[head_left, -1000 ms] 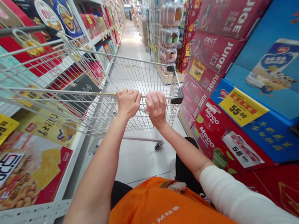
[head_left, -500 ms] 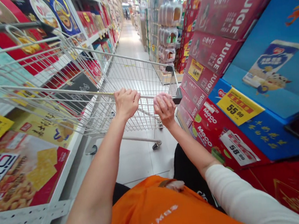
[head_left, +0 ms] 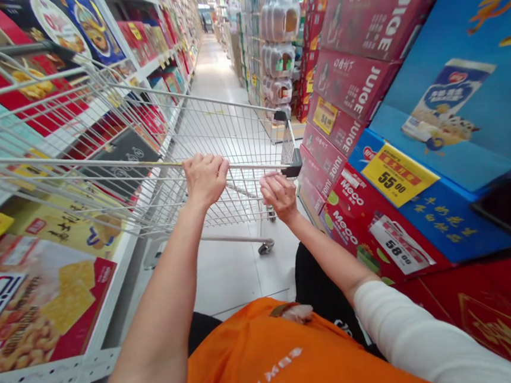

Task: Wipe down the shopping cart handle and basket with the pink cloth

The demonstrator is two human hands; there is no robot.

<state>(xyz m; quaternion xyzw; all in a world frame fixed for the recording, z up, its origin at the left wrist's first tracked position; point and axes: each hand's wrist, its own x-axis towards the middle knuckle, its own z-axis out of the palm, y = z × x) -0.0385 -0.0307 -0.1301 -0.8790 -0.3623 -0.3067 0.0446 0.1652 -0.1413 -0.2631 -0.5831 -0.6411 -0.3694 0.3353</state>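
A wire shopping cart stands crosswise in front of me, its basket side towards me. My left hand is closed around the cart's top rail, fingers over the far side. My right hand is closed just below the rail, near the black corner piece. A bit of crumpled pink cloth shows at the top of that fist; most of it is hidden by the fingers. Whether the right hand touches the cart, I cannot tell.
Shelves with boxed goods line the left side, close to the cart. Stacked cartons with price tags rise on the right. A caster wheel rests on the tiled floor. The aisle runs on ahead, with bottle packs at its right.
My right hand has dropped slightly relative to the rail, and less of the pink cloth shows. My left hand keeps its hold. The cart and surroundings have shifted a little left in view.
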